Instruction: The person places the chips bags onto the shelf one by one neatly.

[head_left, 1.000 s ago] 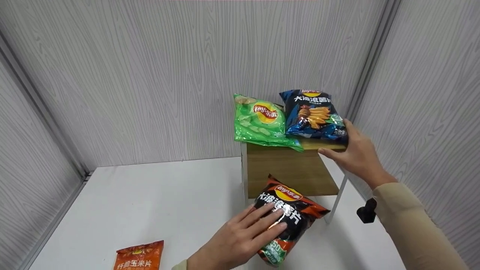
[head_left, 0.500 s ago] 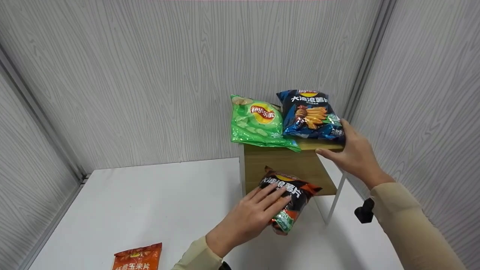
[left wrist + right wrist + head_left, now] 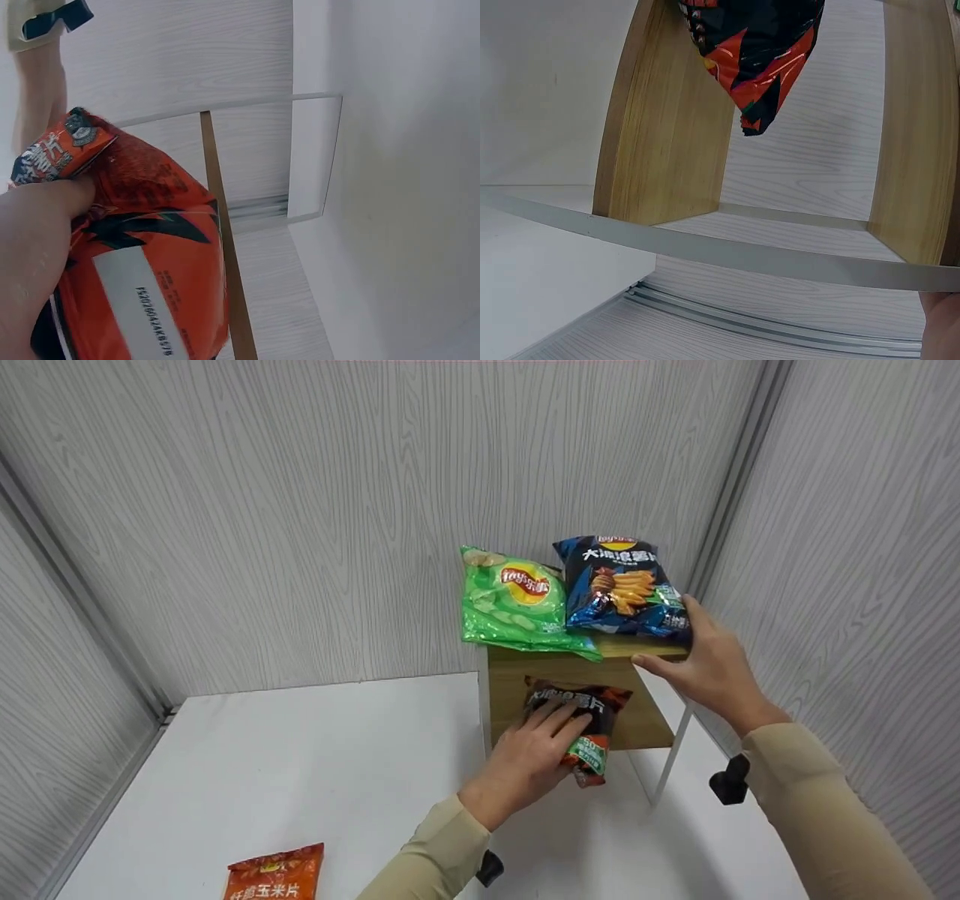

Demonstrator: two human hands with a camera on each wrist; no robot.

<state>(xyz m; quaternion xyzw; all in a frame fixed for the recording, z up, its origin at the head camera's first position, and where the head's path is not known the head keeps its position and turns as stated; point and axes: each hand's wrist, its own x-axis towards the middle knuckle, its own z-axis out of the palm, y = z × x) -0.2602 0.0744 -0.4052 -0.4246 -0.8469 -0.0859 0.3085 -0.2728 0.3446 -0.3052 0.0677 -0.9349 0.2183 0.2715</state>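
My left hand (image 3: pixel 529 757) holds a black and red bag of potato chips (image 3: pixel 600 724), fingers spread over its front and thumb on its back. The bag overlaps the lower board of a small shelf rack (image 3: pixel 637 720); from the right wrist view, its red-and-black corner (image 3: pixel 769 82) reaches in between the two wooden boards. My right hand (image 3: pixel 720 675) grips the right front corner of the rack's top board (image 3: pixel 626 649), thumb at the front edge. Its fingertips are partly hidden beside a blue bag of chips (image 3: pixel 626 589). A green bag of chips (image 3: pixel 517 604) leans next to that on top.
An orange bag of corn chips (image 3: pixel 277 877) lies on the white table (image 3: pixel 337 765) at the front left. The rack has thin white metal side frames (image 3: pixel 673 757). Grey wood-patterned panels (image 3: pixel 300 510) enclose the back and both sides.
My left hand has moved forward and up with the black and red bag, from in front of the rack to its lower opening. The right hand stays at the top board.
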